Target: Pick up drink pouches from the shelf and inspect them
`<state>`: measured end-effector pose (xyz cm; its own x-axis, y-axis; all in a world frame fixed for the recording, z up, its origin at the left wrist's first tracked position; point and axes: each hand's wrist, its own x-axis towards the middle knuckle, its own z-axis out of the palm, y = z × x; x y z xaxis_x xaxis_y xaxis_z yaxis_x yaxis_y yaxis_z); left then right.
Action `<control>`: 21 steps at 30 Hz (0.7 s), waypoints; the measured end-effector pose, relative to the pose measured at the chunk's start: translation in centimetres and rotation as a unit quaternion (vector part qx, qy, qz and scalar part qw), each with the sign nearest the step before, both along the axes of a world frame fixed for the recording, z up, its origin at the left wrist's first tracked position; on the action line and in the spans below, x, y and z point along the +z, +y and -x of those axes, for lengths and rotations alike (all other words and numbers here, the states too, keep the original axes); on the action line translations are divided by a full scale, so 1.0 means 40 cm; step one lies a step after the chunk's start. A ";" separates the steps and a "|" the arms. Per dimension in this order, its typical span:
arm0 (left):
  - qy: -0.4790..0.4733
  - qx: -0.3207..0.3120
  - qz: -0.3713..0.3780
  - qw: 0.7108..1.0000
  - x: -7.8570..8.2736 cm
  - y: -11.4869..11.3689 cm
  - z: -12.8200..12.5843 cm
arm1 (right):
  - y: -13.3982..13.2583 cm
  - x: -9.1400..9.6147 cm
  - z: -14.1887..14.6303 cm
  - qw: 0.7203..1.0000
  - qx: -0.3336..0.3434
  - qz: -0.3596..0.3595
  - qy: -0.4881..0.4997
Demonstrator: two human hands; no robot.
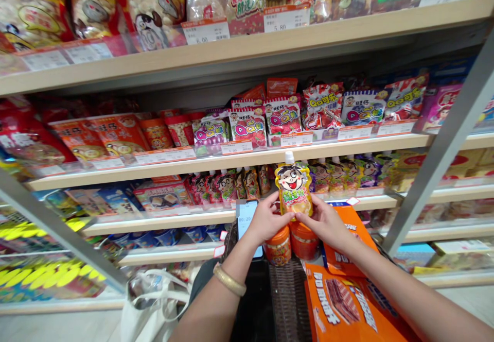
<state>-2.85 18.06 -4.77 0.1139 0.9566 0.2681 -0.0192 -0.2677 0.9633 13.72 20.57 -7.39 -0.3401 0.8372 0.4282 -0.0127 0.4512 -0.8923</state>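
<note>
I hold a yellow drink pouch with a cartoon face and a white cap upright in front of the shelves. My left hand grips its lower left side, and a gold bracelet sits on that wrist. My right hand grips its lower right side. Both hands have fingers closed on the pouch. Just below it stand two orange-lidded jars in a dark woven basket.
A phone stands behind my left hand. Orange boxes lie in the basket at right. Shelves hold several snack bags and pouches with price tags. A white bag hangs at lower left. Grey cart bars cross both sides.
</note>
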 end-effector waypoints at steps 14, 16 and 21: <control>-0.015 0.002 0.013 1.000 -0.006 0.004 0.000 | -0.001 0.001 -0.002 1.000 -0.002 -0.009 -0.004; -0.017 -0.001 0.015 1.000 -0.006 0.004 -0.001 | -0.002 0.002 -0.001 1.000 0.008 -0.003 0.003; -0.015 -0.002 0.013 1.000 -0.003 0.001 0.000 | -0.004 0.005 -0.001 1.000 0.009 0.000 0.005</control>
<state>-2.84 18.10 -4.88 0.1098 0.9629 0.2463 -0.0497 -0.2422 0.9689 13.74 20.40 -7.19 -0.3509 0.8312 0.4312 -0.0308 0.4500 -0.8925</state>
